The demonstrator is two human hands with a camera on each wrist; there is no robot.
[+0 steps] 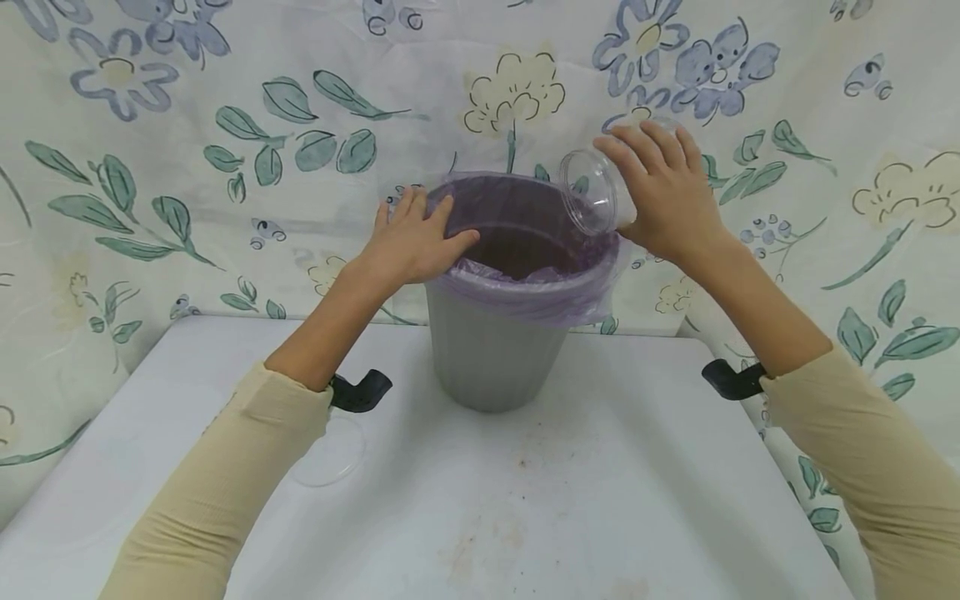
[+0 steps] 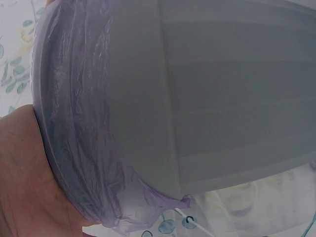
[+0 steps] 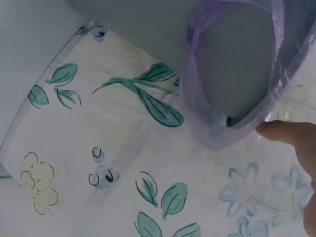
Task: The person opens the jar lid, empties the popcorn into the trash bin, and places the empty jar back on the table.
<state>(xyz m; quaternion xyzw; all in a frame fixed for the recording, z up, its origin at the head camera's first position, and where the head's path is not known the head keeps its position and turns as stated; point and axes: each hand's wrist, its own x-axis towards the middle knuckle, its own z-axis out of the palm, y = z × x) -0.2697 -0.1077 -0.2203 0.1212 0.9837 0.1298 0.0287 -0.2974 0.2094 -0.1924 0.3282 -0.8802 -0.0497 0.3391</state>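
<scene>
A grey trash bin (image 1: 491,350) stands at the back of the white table, its rim covered by a purple plastic liner (image 1: 525,292) folded over the outside. My left hand (image 1: 412,237) rests on the bin's left rim with its fingers spread and fairly straight; in the left wrist view the base of the hand lies against the lined rim. Above the right side of the opening, my right hand (image 1: 663,187) grips a clear round plastic container (image 1: 590,192). The container is tilted on its side, mouth facing the bin. In the right wrist view, only a thumb (image 3: 284,132) shows near the liner.
A thin clear round lid (image 1: 327,479) lies on the white table (image 1: 637,500), beside the left forearm. Brown smudges and small dark specks (image 1: 522,462) dot the tabletop in front of the bin. Behind it hangs a floral cloth (image 1: 322,167).
</scene>
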